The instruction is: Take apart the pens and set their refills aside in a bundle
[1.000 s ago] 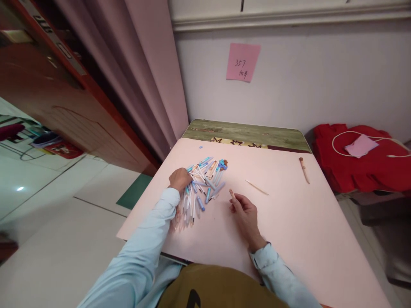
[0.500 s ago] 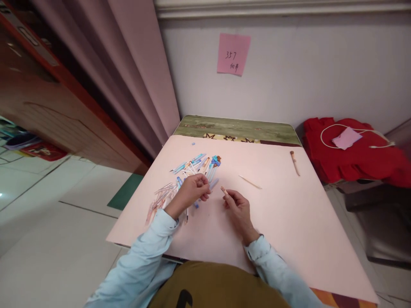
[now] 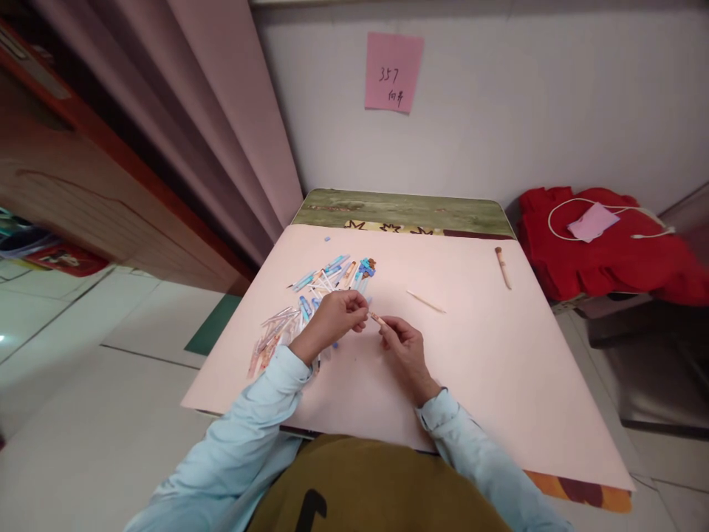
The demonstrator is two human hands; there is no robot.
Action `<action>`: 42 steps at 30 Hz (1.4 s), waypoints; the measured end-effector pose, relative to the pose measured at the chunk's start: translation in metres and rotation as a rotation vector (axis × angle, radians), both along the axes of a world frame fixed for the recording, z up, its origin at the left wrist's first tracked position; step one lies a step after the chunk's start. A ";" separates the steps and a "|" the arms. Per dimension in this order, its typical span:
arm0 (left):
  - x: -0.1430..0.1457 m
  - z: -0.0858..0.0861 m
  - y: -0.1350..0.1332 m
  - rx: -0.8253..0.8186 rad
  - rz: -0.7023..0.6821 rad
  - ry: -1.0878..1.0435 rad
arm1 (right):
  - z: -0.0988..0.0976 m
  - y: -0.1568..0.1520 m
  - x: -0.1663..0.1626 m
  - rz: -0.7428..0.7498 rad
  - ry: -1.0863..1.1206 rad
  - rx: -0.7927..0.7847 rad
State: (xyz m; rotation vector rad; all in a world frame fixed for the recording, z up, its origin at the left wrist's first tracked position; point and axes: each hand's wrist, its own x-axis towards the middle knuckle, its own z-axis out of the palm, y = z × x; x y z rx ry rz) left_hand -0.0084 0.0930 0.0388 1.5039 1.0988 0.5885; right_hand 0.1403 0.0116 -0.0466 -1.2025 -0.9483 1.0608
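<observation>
My left hand (image 3: 337,316) is closed in a pinch just right of a heap of pens and pen parts (image 3: 315,299) with blue and white pieces. What its fingers hold is too small to make out. My right hand (image 3: 403,343) pinches a small tan pen piece (image 3: 376,318) whose tip points at my left fingers. Both hands hover close together over the pink sheet (image 3: 470,369) that covers the table.
A thin pale stick (image 3: 425,301) and a brown-tipped pen (image 3: 503,267) lie farther right on the sheet. A red cloth (image 3: 609,251) with a white cord and a pink note sits to the right. A curtain (image 3: 221,125) hangs at the left, and a pink note (image 3: 393,72) is on the wall.
My left hand left the far side of the heap and came right, closing in a pinch next to my right hand. The right hand drew in slightly with its piece.
</observation>
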 end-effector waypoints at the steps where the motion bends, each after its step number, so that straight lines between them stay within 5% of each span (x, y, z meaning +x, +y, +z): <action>1: 0.000 0.002 0.000 -0.001 0.001 0.001 | 0.000 0.000 0.000 0.001 -0.003 -0.003; 15: 0.006 0.005 0.000 0.035 -0.089 0.099 | 0.000 0.000 0.002 0.022 0.014 0.004; 26: 0.006 0.011 -0.007 -0.081 0.003 -0.076 | 0.001 -0.001 0.003 0.074 0.003 0.046; 35: 0.008 -0.014 -0.018 -0.208 0.129 -0.319 | 0.004 -0.003 0.003 0.053 0.068 0.046; 42: 0.027 -0.038 -0.047 -0.086 0.313 -0.376 | 0.004 -0.002 0.005 0.086 0.160 -0.001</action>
